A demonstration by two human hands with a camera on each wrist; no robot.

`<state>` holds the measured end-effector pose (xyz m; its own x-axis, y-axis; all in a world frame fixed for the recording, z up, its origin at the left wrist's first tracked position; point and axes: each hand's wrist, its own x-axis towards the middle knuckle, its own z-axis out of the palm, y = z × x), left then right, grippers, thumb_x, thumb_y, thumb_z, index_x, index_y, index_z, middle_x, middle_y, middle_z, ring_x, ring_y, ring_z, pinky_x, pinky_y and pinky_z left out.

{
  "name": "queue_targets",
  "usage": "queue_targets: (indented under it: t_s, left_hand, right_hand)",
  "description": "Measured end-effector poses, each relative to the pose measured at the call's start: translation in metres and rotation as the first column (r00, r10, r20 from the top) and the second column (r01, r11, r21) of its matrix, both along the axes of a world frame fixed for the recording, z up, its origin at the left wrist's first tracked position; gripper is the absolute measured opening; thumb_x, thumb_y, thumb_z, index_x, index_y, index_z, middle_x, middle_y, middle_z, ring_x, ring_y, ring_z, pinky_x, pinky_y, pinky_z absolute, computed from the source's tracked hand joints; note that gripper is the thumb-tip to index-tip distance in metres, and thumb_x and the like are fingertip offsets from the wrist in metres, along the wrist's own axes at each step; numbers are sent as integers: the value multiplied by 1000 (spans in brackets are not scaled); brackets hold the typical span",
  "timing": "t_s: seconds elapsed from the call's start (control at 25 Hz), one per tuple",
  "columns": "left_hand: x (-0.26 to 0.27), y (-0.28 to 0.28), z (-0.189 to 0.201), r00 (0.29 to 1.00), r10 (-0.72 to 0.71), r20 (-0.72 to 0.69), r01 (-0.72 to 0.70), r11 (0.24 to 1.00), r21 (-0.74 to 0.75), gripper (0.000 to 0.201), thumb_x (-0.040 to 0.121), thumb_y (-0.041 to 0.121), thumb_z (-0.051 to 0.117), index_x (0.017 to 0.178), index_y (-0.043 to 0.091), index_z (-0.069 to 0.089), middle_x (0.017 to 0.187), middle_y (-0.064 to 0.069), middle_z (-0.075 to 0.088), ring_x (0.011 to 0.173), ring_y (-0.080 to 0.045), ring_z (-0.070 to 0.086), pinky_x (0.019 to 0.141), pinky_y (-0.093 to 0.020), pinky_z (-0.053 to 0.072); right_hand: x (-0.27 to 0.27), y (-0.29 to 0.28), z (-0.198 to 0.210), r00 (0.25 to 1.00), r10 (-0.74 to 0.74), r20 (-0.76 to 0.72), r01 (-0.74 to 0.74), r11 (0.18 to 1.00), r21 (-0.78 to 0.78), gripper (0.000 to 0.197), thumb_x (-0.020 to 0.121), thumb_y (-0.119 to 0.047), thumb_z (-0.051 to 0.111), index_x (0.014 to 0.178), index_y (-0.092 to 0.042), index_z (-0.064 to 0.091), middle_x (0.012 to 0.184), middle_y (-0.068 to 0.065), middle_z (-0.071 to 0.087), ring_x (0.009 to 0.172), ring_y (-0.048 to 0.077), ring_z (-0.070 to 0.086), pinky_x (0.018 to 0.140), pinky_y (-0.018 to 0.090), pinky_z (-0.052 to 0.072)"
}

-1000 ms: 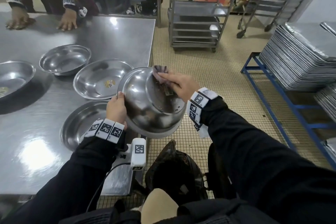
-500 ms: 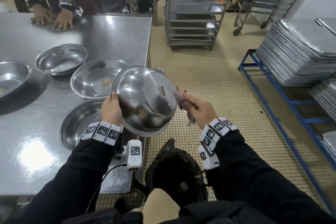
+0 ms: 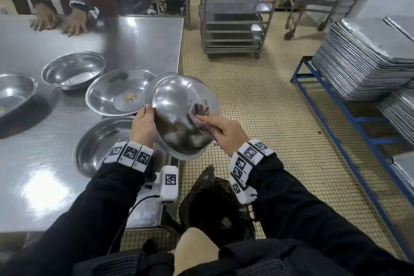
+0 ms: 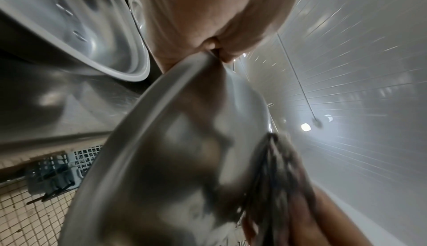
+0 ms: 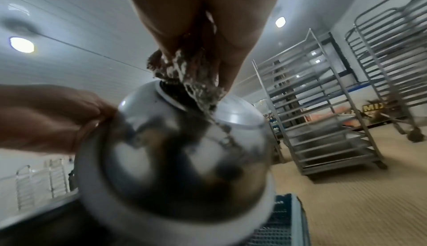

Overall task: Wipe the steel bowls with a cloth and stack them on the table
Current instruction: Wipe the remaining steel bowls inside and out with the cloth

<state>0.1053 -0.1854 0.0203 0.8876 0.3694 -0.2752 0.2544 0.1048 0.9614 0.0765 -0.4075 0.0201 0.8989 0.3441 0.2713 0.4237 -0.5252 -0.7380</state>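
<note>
Polished steel, likely slippery, stiff and light, made up the steel bowl [image 3: 179, 116], held tilted, underside up, at frame centre. Its rim was gripped by the left hand [image 3: 143, 126]; a crumpled cloth [image 3: 198, 113] was pinched against its base by the right hand [image 3: 224, 132].

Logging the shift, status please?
Left hand grips bowl rim. Right hand presses cloth on its underside. Nothing in the way.
</note>
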Motion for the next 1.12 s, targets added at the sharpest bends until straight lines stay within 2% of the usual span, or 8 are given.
queue_targets:
  t_s: [0.08, 0.24, 0.44, 0.56, 0.68, 0.8, 0.96, 1.12]
  left_hand:
    - [-3, 1, -1, 1000, 5, 4, -5, 1000, -10, 27, 100, 39, 40, 98, 24, 63, 113, -6, 67, 107, -25, 63, 101, -46, 47]
    - [-14, -6, 0, 1000, 18, -23, -18, 1000, -1, 30, 102, 36, 38, 87, 24, 62, 108, -6, 67, 106, -25, 63, 100, -46, 48]
    - [-28, -33, 9, 1000, -16, 2, 15, 998, 53, 33, 103, 35, 36, 80, 26, 59, 93, -1, 66, 97, -21, 62, 96, -41, 49]
    - [-33, -49, 10, 999, -27, 21, 27, 999, 19, 32, 103, 35, 37, 83, 24, 60, 101, -6, 67, 103, -25, 63, 98, -43, 49]
    - [-35, -59, 17, 997, -36, 62, 37, 999, -13, 32, 102, 35, 38, 83, 23, 61, 97, -5, 67, 99, -23, 64, 92, -38, 51]
    - [-35, -61, 28, 992, -34, 118, 32, 999, 21, 31, 103, 34, 40, 83, 25, 62, 92, 2, 67, 92, -15, 63, 83, -28, 50]
    - [-30, -57, 33, 989, -22, 147, 21, 1000, 9, 30, 103, 33, 41, 84, 25, 63, 94, 4, 67, 97, -15, 63, 92, -30, 49]
    - [-24, -50, 31, 988, 40, 149, -47, 998, 44, 35, 102, 36, 39, 104, 12, 64, 98, 3, 63, 98, -16, 59, 102, -36, 44]
  right_hand:
    - [-18, -15, -11, 998, 25, -61, -25, 1000, 3, 33, 93, -15, 56, 125, -23, 60, 116, 1, 66, 95, 2, 63, 81, 22, 55]
    - [-37, -35, -16, 954, -240, -178, 245, 969, 11, 29, 95, -21, 53, 121, -29, 62, 74, -13, 63, 50, -4, 55, 46, 11, 43]
    - [-42, -21, -6, 823, -564, -65, 562, 795, 229, 27, 89, -29, 60, 110, -13, 66, 96, -5, 63, 87, 7, 61, 72, 12, 52]
    - [-50, 8, -4, 869, -475, 137, 437, 868, 236, 31, 93, -28, 51, 118, -14, 63, 118, 1, 58, 107, 12, 55, 91, 31, 52]
    - [-43, 25, -5, 894, -348, 281, 310, 935, 171, 42, 97, -28, 41, 137, -16, 46, 146, -1, 37, 137, 14, 30, 113, 37, 30]
    - [-9, 13, 12, 914, -317, 255, 299, 948, 106, 48, 98, -32, 35, 145, -21, 31, 153, -6, 20, 143, 14, 19, 116, 41, 25]
    - [19, -30, 7, 920, -387, 55, 384, 921, 61, 49, 101, -30, 36, 148, -30, 23, 155, -5, 22, 137, 18, 33, 111, 30, 31]
    - [-11, -43, -32, 929, -369, -28, 368, 929, -18, 51, 101, -30, 32, 150, -28, 16, 155, 3, 24, 135, 27, 37, 111, 39, 32]
